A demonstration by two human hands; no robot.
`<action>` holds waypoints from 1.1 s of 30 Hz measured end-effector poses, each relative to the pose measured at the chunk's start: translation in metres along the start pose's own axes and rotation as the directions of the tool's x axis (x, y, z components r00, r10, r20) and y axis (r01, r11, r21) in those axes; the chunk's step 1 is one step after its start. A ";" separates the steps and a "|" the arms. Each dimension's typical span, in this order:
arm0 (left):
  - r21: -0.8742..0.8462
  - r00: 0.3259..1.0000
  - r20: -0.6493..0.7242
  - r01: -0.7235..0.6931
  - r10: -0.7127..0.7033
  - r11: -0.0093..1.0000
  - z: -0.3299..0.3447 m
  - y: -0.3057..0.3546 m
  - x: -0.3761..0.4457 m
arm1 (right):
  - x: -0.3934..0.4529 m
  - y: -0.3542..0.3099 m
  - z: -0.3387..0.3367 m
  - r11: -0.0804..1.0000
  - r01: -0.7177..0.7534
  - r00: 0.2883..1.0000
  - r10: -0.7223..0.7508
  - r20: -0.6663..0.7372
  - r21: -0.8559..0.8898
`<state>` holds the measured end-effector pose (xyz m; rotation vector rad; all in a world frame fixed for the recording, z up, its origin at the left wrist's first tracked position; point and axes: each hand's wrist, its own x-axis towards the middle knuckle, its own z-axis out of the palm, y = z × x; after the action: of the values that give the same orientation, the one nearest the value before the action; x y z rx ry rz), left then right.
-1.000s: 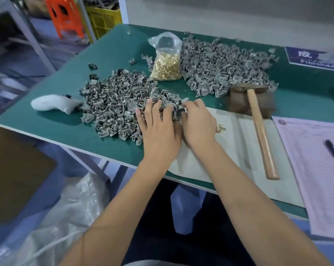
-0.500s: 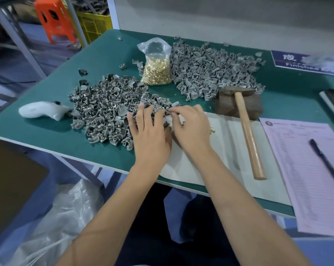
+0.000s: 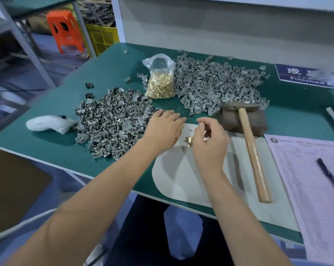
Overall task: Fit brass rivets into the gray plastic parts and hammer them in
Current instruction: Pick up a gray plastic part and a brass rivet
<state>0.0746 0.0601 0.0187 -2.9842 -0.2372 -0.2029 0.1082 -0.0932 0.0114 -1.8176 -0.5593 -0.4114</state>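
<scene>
Fingers of the right hand point(image 3: 210, 143) curled, pinching something unclear, beside loose brass rivets point(image 3: 189, 140); the left hand point(image 3: 163, 129) lay flat, grasping nothing.

A pen point(image 3: 330, 176) lies on a printed form point(image 3: 308, 181); an orange stool point(image 3: 66, 30) stands behind.

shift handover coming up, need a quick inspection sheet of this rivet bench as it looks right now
surface: green bench mat, with a white oval pad at the front edge.
job's things: clear bag of brass rivets; loose brass rivets on the pad; two heaps of gray plastic parts, near and far; wooden-handled hammer, its head on a dark block.
clutter: white handheld device; printed form with dark pen.
grippers: left hand flat by the near heap; right hand curled, contents unclear.
cables: nothing seen.
surroundings: orange stool, yellow crate.
</scene>
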 end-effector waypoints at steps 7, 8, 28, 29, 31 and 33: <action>-0.137 0.989 -0.068 0.118 -0.128 0.984 0.007 -0.030 0.000 | -0.002 -0.002 0.005 0.999 0.043 0.985 -0.039 0.167 -0.021; -0.147 0.988 -0.073 0.124 -0.136 0.981 0.008 -0.034 0.001 | -0.002 -0.002 0.006 0.999 0.045 0.984 -0.039 0.174 -0.029; -0.510 0.954 -0.190 0.106 -0.233 0.853 -0.009 -0.026 -0.083 | -0.010 -0.004 0.014 0.998 0.057 0.963 -0.044 0.267 -0.041; -0.487 0.956 -0.160 0.141 -0.247 0.862 -0.005 -0.022 -0.096 | -0.012 -0.004 0.015 0.997 0.072 0.957 -0.058 0.284 -0.039; -0.374 0.952 -0.123 0.217 -0.280 0.902 0.002 -0.018 -0.111 | -0.015 -0.006 0.017 0.994 0.107 0.948 -0.091 0.306 -0.036; -0.286 0.948 -0.135 0.240 -0.287 0.928 0.005 -0.019 -0.114 | -0.016 -0.007 0.018 0.991 0.126 0.942 -0.106 0.318 -0.044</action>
<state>-0.0396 0.0628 -0.0005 -3.1605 -0.6416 -0.5666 0.0906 -0.0769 0.0029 -1.9316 -0.8870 -0.2187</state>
